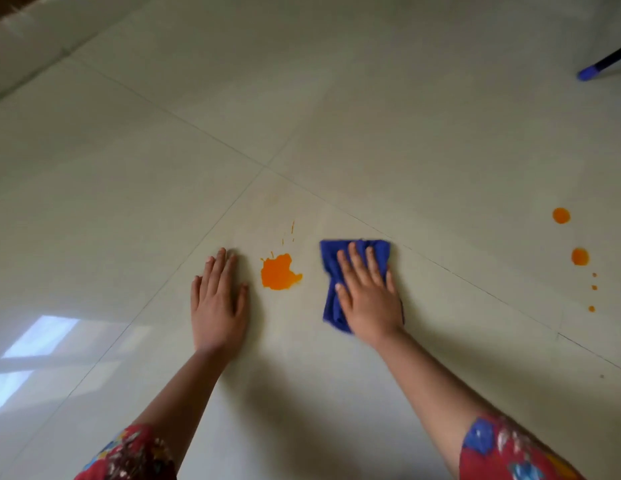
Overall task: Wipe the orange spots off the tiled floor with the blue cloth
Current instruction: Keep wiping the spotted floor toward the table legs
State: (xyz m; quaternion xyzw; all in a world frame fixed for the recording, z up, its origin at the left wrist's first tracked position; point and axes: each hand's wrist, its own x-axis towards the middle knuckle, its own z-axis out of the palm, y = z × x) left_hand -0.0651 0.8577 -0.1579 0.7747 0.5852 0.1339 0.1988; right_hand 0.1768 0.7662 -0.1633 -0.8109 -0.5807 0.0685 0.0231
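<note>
Blue cloth: here it is, bunched flat on the tiled floor [371, 133] just right of the big splat, pinned under my right hand.
Right hand [368, 299]: palm down, fingers straight and spread across the blue cloth [382, 252], pressing, not gripping.
Left hand [219, 299]: flat on the bare tile just left of the splat, fingers straight, holding nothing and propping me up.
Big orange splat [279, 273]: between my two hands, touching neither, with thin flecks above it.
Other orange spots: two round ones [561, 215] [580, 256] and small drops [591, 309] well off to my right.
Handling: the cloth looks soft, light and limp, so I judge it will fold and slip out from under a loose palm.
Where to hold: weight through the flat palm over its middle, fingertips trapping the far edge.
Risk: this glossy tile looks slick, and a thick splat could smear if the cloth skates over it.
</note>
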